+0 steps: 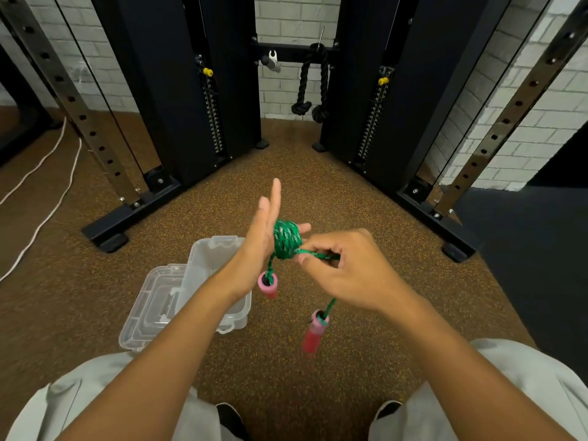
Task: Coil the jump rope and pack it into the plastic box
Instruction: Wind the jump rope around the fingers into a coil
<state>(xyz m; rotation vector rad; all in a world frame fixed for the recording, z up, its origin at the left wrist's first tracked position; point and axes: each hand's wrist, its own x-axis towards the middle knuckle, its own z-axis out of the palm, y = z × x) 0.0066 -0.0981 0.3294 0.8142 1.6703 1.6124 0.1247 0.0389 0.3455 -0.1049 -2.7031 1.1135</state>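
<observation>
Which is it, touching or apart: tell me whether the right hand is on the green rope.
Touching. The head view shows the right hand's fingers pinching the green rope beside the coil.

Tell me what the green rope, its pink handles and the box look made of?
Green rope: braided cord, woven flecked pattern, matte. Pink handles: probably foam or soft plastic, dull surface. Box: clear, glossy hard plastic; the floor shows through.

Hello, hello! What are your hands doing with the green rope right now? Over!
Left hand open, green rope coiled round its fingers. Right hand pinching the loose end. Both pink handles dangling. Plastic box open on floor, nothing blocking it.
</observation>
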